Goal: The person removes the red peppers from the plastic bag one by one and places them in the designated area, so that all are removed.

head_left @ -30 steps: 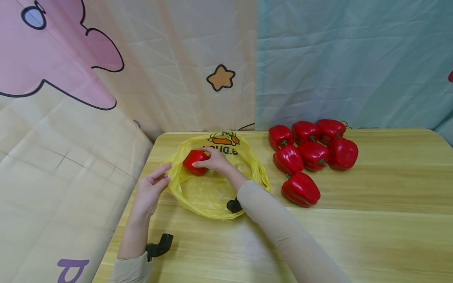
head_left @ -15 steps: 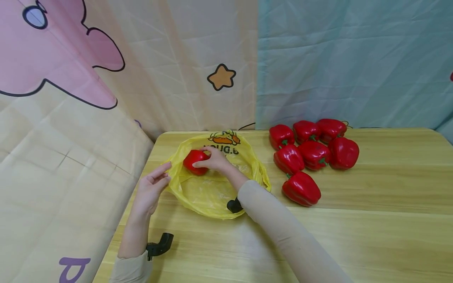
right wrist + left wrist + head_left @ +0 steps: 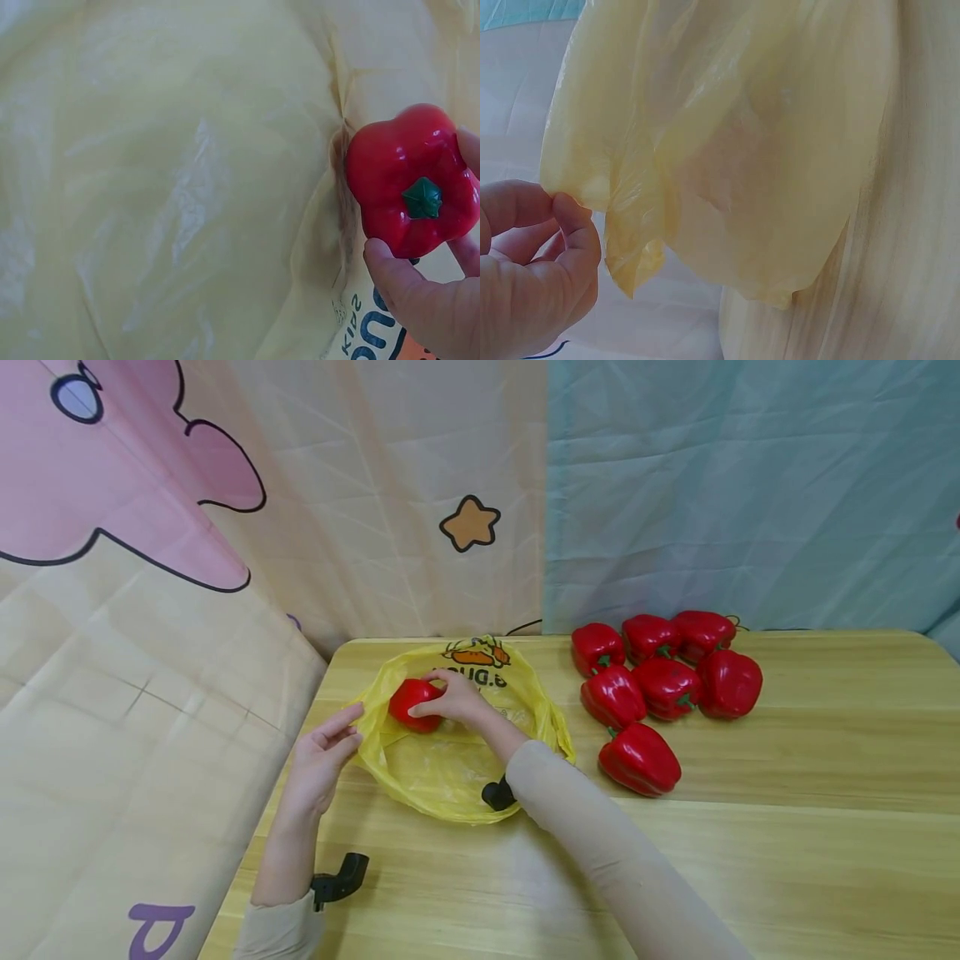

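A yellow plastic bag with a printed duck stands with its mouth wide on the table's left part. My left hand pinches the bag's left rim between thumb and fingers; the left wrist view shows the thin film hanging from those fingertips. Inside the bag's mouth, my right hand grips a red bell pepper near the left inner wall. In the right wrist view the pepper's green stem faces the camera, with the thumb and fingers around its sides.
Several more red bell peppers lie clustered on the wooden table right of the bag. The closest one lies just off the bag's right side. A printed curtain hangs behind the table and another runs along its left edge.
Both hands, the bag and the held pepper stay practically where they were. The whole head view has shifted only very slightly.
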`<action>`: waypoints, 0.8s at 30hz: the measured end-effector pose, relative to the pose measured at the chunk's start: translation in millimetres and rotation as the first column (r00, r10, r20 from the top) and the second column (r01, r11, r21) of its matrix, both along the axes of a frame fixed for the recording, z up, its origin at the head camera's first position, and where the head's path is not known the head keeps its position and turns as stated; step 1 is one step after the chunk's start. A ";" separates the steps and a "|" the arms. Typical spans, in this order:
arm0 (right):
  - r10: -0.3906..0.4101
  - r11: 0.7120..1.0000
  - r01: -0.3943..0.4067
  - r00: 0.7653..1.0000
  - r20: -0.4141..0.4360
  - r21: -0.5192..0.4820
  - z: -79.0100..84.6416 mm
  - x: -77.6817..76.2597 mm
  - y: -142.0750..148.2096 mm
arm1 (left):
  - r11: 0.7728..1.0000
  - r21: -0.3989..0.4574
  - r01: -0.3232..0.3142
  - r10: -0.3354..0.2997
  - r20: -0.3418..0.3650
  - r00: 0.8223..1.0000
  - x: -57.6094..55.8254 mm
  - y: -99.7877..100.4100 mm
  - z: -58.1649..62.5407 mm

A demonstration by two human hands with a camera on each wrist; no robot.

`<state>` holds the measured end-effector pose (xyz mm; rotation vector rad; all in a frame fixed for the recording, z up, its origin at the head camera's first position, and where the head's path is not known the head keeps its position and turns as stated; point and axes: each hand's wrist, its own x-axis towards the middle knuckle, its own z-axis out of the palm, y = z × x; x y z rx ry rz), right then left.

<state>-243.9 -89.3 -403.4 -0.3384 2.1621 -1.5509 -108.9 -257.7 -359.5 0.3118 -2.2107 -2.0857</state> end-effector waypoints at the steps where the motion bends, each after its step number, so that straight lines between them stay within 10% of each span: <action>1: 0.004 1.000 -0.004 1.000 -0.002 -0.001 1.0 0.0 0.8 | 1.000 0.001 0.001 -0.001 0.003 1.000 -0.1 0.1 0.0; 24: 0.064 0.998 -0.064 0.997 -0.040 0.015 25.9 2.3 25.8 | 1.000 -0.014 0.004 -0.004 0.025 1.000 -2.0 1.7 0.7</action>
